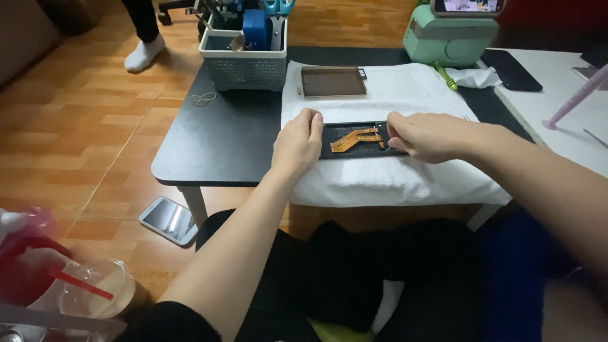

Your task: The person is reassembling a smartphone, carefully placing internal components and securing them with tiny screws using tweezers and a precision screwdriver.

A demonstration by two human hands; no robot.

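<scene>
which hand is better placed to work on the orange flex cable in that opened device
Right, probably. The right hand has its fingertips at the orange flex cable end inside the opened device, while the left hand grips the left edge, steadying it.

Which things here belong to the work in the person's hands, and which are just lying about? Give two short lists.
In hand:
left hand and right hand on the flat black opened device with orange ribbon cables
white folded cloth under it
brown rectangular panel on the same cloth

Lying about:
grey basket of tools
mint-green box-shaped gadget
phone on the floor
plastic cup with red straw
</scene>
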